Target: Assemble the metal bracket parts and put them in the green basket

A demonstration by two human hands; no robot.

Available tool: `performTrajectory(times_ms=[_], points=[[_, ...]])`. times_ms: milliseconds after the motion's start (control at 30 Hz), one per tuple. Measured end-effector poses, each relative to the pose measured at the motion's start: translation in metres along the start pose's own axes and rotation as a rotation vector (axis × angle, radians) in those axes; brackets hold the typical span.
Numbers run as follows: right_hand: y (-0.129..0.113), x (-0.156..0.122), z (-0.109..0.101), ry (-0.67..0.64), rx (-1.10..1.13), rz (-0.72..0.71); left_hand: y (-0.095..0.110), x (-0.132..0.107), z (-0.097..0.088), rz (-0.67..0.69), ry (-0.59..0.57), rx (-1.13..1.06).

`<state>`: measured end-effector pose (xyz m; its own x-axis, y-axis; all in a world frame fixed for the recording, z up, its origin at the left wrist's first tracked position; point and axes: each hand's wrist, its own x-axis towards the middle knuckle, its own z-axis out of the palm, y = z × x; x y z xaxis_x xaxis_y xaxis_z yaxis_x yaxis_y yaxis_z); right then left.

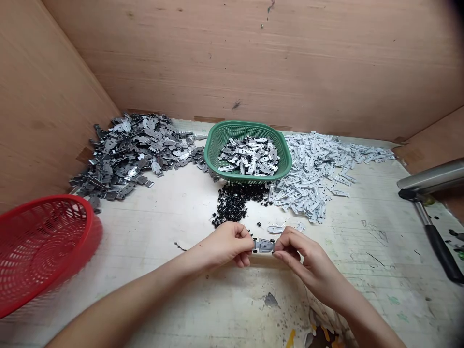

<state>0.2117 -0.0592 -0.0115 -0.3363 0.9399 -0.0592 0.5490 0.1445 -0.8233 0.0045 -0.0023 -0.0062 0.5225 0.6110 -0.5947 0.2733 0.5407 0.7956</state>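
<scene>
Metal plate [263, 245] pinched end to end: left hand [224, 246] on its left end, right hand [308, 258] on its right, long axis left-right, close over the table [163, 232]. Small black parts [234, 203] heaped just beyond, before the green basket [213, 145].

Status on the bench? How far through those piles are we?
Early, by the look of it. Done: only a shallow layer of parts lies in the green basket. In hand: the left hand and right hand pinch one metal piece between them. Left: the dark grey pile, the light pile and the black bits all remain large.
</scene>
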Motion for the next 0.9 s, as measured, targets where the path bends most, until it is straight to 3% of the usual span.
performTrajectory(times_ms=[367, 500, 600, 700, 800, 900], points=[[-0.001, -0.003, -0.006, 0.085, -0.035, -0.018, 0.004, -0.003, 0.000, -0.040, 0.004, -0.018], [0.021, 0.007, -0.021, 0.189, -0.390, -0.149, 0.003, -0.002, -0.002, -0.020, 0.010, -0.009], [0.039, 0.018, -0.021, 0.169, -0.744, -0.270, 0.001, -0.001, -0.003, -0.013, 0.006, -0.012], [0.047, 0.027, -0.016, 0.193, -0.868, -0.319, 0.000, 0.000, -0.003, -0.007, 0.004, -0.016], [0.041, 0.025, -0.017, 0.267, -0.675, -0.268, 0.002, -0.001, -0.003, -0.010, 0.008, -0.020], [0.023, 0.014, -0.027, 0.247, -0.197, -0.057, 0.004, -0.002, -0.002, -0.024, 0.006, -0.025]])
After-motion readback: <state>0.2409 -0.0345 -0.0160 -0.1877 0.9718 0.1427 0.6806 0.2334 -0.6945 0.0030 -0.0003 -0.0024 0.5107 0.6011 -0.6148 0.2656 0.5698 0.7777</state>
